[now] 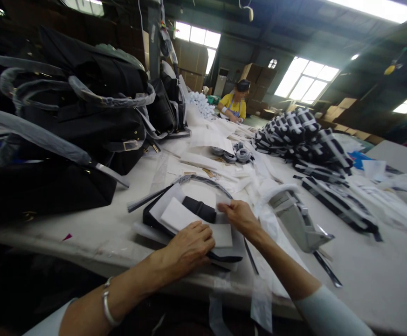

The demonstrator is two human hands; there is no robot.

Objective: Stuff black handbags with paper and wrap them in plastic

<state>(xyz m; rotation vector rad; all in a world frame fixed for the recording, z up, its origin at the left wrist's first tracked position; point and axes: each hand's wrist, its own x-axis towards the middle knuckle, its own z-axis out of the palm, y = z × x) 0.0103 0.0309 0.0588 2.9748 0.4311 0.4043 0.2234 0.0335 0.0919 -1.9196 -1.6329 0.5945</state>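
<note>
A small black bag lies flat on the white table near its front edge, partly covered by sheets of white paper. My left hand lies on the paper and the bag's near edge, fingers curled down over it. My right hand pinches a corner of the white paper at the bag's far right side. A strap in clear wrap arcs behind the bag.
Black handbags with wrapped handles are stacked at the left. A tape dispenser sits right of my hands. Black-and-white striped bags pile at the right. Tape rolls and paper scraps lie mid-table. A person in yellow works at the far end.
</note>
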